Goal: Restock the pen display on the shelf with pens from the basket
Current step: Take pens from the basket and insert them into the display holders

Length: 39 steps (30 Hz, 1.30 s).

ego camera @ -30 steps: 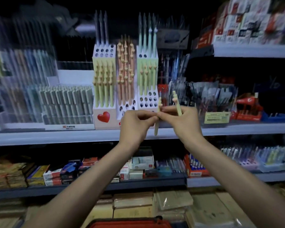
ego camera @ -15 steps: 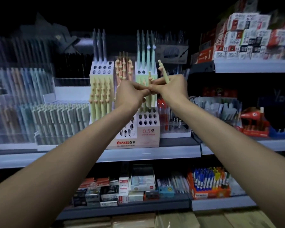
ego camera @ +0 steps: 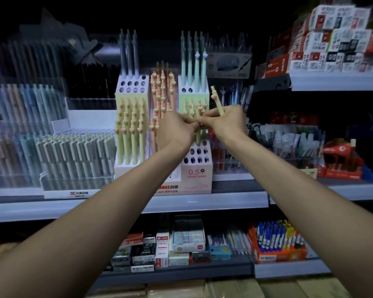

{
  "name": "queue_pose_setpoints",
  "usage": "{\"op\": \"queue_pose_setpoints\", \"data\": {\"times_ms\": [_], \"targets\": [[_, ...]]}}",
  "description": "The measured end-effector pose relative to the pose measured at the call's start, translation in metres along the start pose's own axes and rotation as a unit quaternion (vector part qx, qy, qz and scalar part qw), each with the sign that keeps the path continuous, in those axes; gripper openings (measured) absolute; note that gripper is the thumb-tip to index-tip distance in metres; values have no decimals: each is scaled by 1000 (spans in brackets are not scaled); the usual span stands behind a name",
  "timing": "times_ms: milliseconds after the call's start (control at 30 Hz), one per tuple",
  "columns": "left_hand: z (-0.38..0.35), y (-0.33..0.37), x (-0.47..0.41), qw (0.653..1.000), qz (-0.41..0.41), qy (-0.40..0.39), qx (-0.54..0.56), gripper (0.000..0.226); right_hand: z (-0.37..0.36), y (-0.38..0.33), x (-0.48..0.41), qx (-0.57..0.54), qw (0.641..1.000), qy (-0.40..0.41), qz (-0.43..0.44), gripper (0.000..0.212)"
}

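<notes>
On the shelf (ego camera: 202,203): the display (ego camera: 194,171) stands at the front edge, within easy reach of both arms; the basket is not in view.
Display: tiered block in three colour columns. Yellow and pink rows are well stocked, the green column only partly, and its front holes (ego camera: 197,154) are empty.
Neighbours: clear trays (ego camera: 78,151) just left and a clear bin (ego camera: 289,143) just right; neither crowds the green column.
Left hand (ego camera: 177,132): fingers curled, tips appear to pinch a green pen (ego camera: 198,137) upright over the green rows, judged ready to seat.
Right hand (ego camera: 226,123): fingers clamped on a spare pen (ego camera: 217,102), tilted up out of the way; it touches the left fingertips, likely steadying.
Obstruction: seated pens (ego camera: 192,110) stand close round the target, and the hands hide the hole itself.
</notes>
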<state>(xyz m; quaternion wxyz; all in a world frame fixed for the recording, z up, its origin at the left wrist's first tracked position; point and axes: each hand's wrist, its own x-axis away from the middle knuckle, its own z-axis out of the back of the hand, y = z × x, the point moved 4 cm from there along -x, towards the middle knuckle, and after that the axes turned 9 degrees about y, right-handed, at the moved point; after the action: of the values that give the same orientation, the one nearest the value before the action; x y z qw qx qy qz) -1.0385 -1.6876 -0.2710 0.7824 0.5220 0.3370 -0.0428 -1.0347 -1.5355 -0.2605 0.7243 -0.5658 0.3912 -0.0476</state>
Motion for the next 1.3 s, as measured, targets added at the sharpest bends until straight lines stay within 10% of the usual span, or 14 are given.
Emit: {"op": "queue_pose_setpoints", "data": {"times_ms": [1300], "targets": [[-9,0,14,989,67,50,-119,18,-18,9,8,121,990,63,-44,10]]}}
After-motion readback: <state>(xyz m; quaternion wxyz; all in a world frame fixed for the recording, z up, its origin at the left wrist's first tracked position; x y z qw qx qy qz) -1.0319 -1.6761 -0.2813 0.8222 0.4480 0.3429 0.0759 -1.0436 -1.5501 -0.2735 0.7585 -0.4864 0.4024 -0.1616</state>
